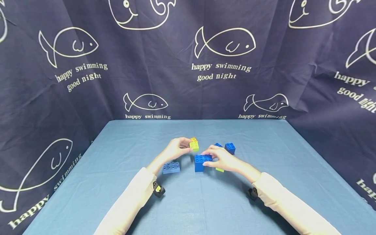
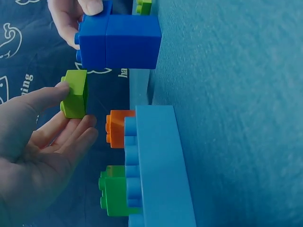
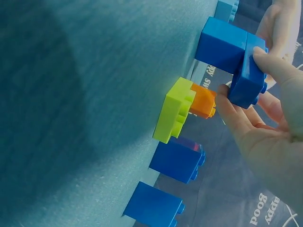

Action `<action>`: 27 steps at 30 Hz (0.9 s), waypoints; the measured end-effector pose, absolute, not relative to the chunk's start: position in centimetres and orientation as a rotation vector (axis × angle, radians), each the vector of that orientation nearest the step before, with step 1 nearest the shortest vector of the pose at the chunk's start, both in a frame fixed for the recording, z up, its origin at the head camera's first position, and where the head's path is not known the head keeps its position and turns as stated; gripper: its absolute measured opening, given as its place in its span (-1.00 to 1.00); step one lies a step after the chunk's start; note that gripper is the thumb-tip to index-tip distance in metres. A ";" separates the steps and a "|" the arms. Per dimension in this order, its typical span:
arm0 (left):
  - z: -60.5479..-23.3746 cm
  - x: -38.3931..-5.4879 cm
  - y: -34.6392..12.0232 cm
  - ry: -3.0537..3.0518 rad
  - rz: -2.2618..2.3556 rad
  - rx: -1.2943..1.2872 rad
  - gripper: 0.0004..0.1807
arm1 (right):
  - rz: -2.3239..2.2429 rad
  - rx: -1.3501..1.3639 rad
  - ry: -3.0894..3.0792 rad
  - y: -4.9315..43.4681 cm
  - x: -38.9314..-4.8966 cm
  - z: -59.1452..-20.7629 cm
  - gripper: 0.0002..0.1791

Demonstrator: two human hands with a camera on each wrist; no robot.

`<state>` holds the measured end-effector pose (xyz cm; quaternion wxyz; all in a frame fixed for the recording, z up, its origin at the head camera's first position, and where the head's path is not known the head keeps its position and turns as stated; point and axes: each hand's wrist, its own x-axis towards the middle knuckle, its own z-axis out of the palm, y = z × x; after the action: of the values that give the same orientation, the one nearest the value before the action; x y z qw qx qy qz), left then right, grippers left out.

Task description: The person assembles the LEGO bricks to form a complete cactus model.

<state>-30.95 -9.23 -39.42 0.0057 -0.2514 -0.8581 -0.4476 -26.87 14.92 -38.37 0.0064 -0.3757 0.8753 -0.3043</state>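
My left hand pinches a small yellow-green toy brick above the table, between thumb and fingers. My right hand grips a long blue brick by its sides. This long brick sits on top of a blue cube-shaped brick and juts out to the right past it. Whether the cube touches the table is hard to tell. In the head view, the held yellow-green brick is just behind and left of the blue pair. An orange brick shows beyond the left hand.
A light-blue long brick lies left, near the left wrist. A green brick stands behind it. Right of the blue pair are a yellow-green long brick, partly under my right hand, and two blue bricks. Patterned cloth surrounds the table.
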 end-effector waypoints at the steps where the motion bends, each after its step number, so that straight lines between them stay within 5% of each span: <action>1: -39.4 -30.8 -9.2 -2.688 -1.403 -0.787 -0.60 | -0.951 -1.176 2.741 14.9 -26.9 -38.4 -0.60; 27: -39.4 -29.4 -8.8 -2.682 -1.513 -0.879 -0.61 | -1.006 -1.068 2.781 14.8 -27.0 -38.5 -0.59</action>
<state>-29.37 -8.79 -39.42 -0.0305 -0.2745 -0.8372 -0.4721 -26.99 14.83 -38.46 -0.0012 -0.3396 0.8845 -0.3198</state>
